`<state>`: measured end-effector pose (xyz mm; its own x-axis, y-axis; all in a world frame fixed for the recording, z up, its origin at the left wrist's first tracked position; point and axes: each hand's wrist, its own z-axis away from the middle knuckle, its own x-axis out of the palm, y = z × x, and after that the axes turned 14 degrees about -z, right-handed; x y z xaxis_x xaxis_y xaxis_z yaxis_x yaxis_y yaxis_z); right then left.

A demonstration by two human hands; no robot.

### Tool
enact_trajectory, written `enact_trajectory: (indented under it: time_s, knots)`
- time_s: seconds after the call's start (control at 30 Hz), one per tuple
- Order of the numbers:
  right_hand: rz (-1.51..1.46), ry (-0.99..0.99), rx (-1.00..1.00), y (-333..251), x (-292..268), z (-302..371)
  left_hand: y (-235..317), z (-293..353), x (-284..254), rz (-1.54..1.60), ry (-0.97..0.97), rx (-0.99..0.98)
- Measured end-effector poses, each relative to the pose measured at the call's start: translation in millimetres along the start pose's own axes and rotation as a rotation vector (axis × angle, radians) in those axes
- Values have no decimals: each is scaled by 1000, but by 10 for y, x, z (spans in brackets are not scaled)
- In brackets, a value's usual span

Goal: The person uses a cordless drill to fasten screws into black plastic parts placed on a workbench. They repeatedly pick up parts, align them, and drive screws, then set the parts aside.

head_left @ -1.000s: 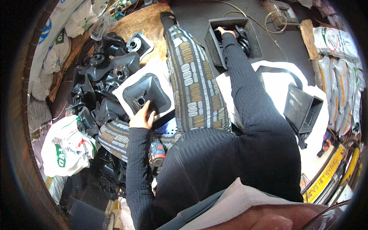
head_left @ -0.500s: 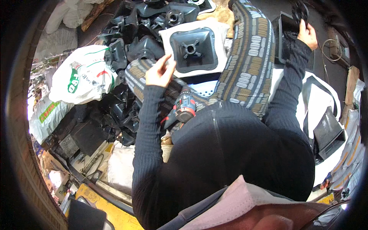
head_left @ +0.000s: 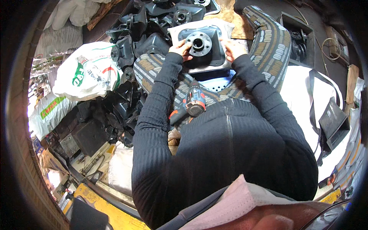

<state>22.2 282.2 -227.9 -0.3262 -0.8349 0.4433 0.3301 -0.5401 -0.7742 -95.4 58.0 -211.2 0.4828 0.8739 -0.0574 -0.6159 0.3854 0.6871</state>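
Observation:
A black square funnel-shaped housing [head_left: 216,57] rests on a white padded surface [head_left: 228,27] between my knees. Over its centre is a round black flange [head_left: 204,51] with a wide middle hole and small holes around it. My left hand [head_left: 180,50] has its fingers closed at the flange's left edge. On the other side, my right hand [head_left: 235,50] grips the right rim of the housing, fingertips partly hidden. A red and black cordless drill [head_left: 195,102] lies in my lap, below a light blue perforated piece [head_left: 216,82].
Several black housings [head_left: 155,42] are heaped at the far left, beside a white plastic bag [head_left: 86,73]. A dark bin [head_left: 306,57] with round black parts stands at the far right. A white sack [head_left: 297,94] with a black box-shaped piece [head_left: 332,128] lies right of me.
My right hand has come from the bin at the far right to the housing. My left hand has moved right and forward onto it. The round flange now covers the housing's cross-shaped centre.

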Motion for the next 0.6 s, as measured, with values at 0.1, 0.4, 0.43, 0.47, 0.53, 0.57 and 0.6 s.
enact_trajectory:
  time_s: [0.1, 0.4, 0.43, 0.47, 0.53, 0.57, 0.6]
  knots:
    - [-848, 269, 327, 128, -191, -94, 51, -38, 12, -121, -9, -3]
    - [-990, -213, 111, 87, -40, -108, 273, 330, -84, -747, 271, 421]
    - [-956, -124, 128, -25, 25, -73, 291, 573, -142, -915, 349, 601]
    - [-930, -41, 150, -117, 121, -33, 249, 894, -296, -1098, 207, 614]
    - [-926, 39, 191, -166, 213, -27, 210, 1669, -308, -1268, -166, 370]
    - [-943, 39, 202, -173, 235, -31, 249, 1988, -190, -1233, -385, 125]
    - [-961, 34, 217, -161, 267, -38, 120, 2152, -87, -1287, -238, 219]
